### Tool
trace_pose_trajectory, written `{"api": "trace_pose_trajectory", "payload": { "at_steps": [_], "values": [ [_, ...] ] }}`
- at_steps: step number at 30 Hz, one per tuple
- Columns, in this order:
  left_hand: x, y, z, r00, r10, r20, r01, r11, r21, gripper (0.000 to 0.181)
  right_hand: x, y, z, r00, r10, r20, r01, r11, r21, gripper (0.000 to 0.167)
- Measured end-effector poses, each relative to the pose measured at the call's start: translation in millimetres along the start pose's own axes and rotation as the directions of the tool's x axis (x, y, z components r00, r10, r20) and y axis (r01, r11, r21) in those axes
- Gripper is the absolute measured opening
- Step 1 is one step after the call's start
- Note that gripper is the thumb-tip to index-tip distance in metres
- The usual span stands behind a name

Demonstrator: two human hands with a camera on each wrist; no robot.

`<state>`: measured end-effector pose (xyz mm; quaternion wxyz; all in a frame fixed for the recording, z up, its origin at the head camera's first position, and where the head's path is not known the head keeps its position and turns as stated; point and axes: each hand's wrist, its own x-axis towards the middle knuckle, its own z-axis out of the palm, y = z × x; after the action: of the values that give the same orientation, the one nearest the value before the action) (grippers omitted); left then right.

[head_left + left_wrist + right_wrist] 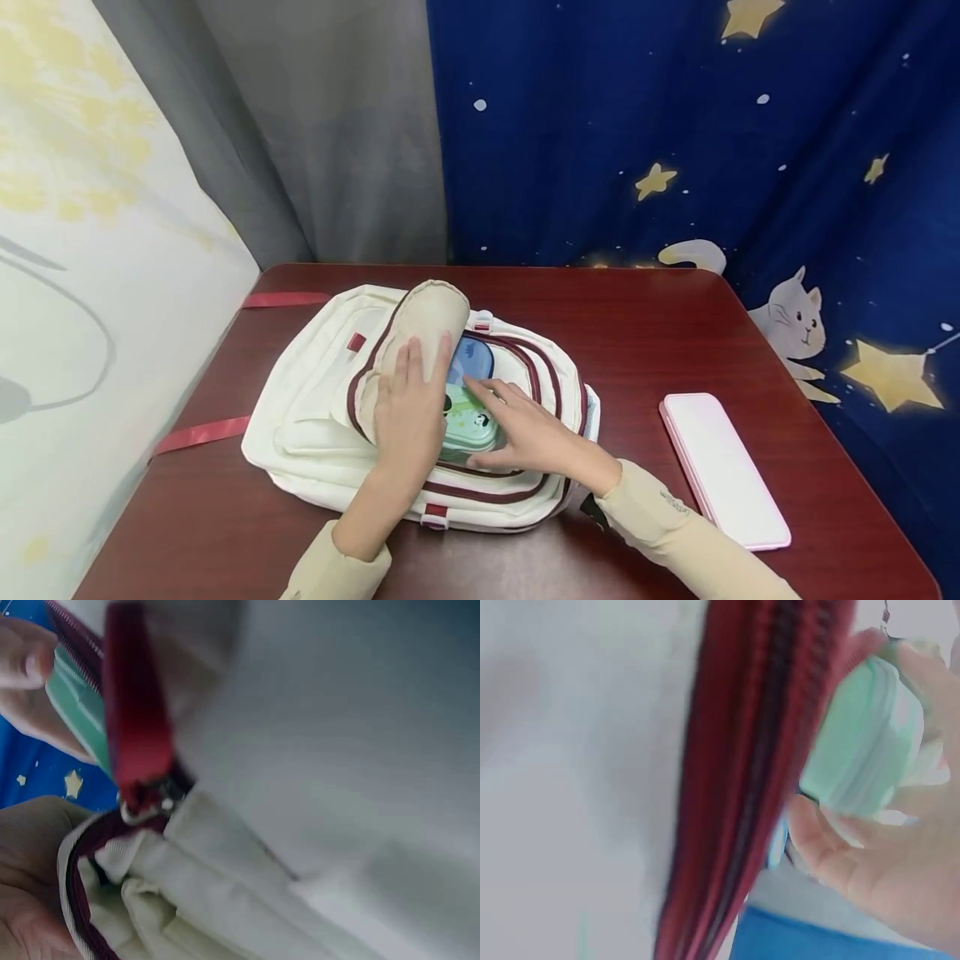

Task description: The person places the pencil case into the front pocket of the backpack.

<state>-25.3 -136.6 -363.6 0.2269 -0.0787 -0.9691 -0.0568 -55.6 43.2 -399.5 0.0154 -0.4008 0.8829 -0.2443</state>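
A white backpack [322, 408] with dark red zips lies on the table, its front pocket unzipped and the beige-lined flap [431, 312] folded back. My left hand [411, 408] rests on that flap with its fingers laid out straight. In the pocket sit a green case [471, 421] with a panda print and a blue case [474, 360]. My right hand [536, 433] holds the green case, thumb on the near side and fingers on the far side. The right wrist view shows the green case [866, 739] between thumb and fingers, behind a red zip [754, 780].
To the right, a white and pink pencil case [723, 471] lies on the dark red table [600, 308]. Red straps [202, 435] run from the backpack toward the left edge. A grey curtain [345, 133] and a blue starry one [570, 125] hang behind the table.
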Motion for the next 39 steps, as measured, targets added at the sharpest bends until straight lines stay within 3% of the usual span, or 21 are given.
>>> {"api": "trace_pose_trajectory", "payload": {
  "at_steps": [4, 7, 12, 19, 21, 23, 27, 30, 34, 39],
  "values": [
    [0.2, -7.6, -2.7, 0.999, -0.037, -0.011, 0.036, 0.997, -0.063, 0.075, -9.4, 6.0, -3.4, 1.0, -0.011, -0.026, 0.012, 1.0, 0.027, 0.096],
    [-0.5, -11.7, -3.4, 0.998, -0.058, 0.035, 0.061, 0.993, -0.098, 0.076, -14.1, 8.2, -2.4, 0.998, -0.014, -0.06, 0.017, 0.998, 0.053, 0.091],
    [0.1, -18.4, 0.4, 0.99, -0.098, 0.099, 0.107, 0.99, -0.087, 0.083, -19.2, 9.4, 1.5, 0.994, -0.001, -0.108, 0.011, 0.996, 0.089, 0.086],
    [4.2, -37.8, 3.6, 0.991, -0.12, 0.053, 0.125, 0.988, -0.093, 0.076, -20.6, 10.5, 6.1, 0.988, -0.026, -0.151, 0.043, 0.993, 0.111, 0.083],
    [6.6, -45.4, 3.6, 0.988, -0.134, 0.071, 0.141, 0.984, -0.113, 0.078, -20.7, 10.5, 7.1, 0.987, -0.025, -0.158, 0.043, 0.993, 0.114, 0.083],
    [8.2, -52.5, 2.2, 0.977, -0.159, 0.145, 0.18, 0.973, -0.146, 0.082, -21.0, 10.2, 7.7, 0.987, -0.016, -0.161, 0.037, 0.991, 0.125, 0.083],
    [10.2, -66.0, -1.8, 0.916, -0.211, 0.341, 0.283, 0.942, -0.178, 0.088, -22.2, 8.8, 9.2, 0.987, 0.015, -0.158, 0.008, 0.989, 0.147, 0.082],
    [10.2, -74.6, -3.0, 0.886, -0.212, 0.412, 0.317, 0.926, -0.204, 0.085, -23.9, 8.5, 11.3, 0.986, 0.041, -0.159, -0.014, 0.986, 0.166, 0.083],
    [8.6, -82.2, -3.1, 0.884, -0.188, 0.428, 0.32, 0.91, -0.262, 0.08, -24.7, 8.5, 14.3, 0.984, 0.056, -0.169, -0.019, 0.977, 0.212, 0.084],
    [0.5, -81.2, 2.9, 0.913, -0.206, 0.353, 0.322, 0.894, -0.311, 0.075, -25.7, 8.3, 18.1, 0.98, 0.062, -0.188, -0.014, 0.97, 0.243, 0.086]
  ]
}}
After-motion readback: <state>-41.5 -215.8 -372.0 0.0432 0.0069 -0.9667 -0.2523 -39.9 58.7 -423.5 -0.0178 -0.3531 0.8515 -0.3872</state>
